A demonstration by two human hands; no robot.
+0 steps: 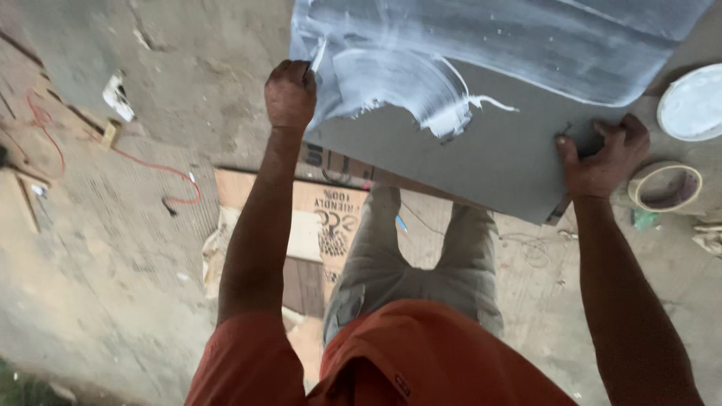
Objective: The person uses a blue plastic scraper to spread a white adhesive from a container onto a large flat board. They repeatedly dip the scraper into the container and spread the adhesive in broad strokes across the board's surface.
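Note:
A large grey board (492,162) lies in front of me, its far half smeared with white paste (421,64). My left hand (289,94) is closed around a small tool at the board's left edge, its blade touching the paste; the tool is mostly hidden. My right hand (605,158) grips the board's near right corner, thumb on top. My legs in grey trousers (410,263) stand below the board.
A white tub of paste (696,101) and a roll of tape (665,186) sit on the floor at right. Flattened cardboard (320,218) lies under the board. A red cable (147,162) and wood scraps lie on the concrete floor at left.

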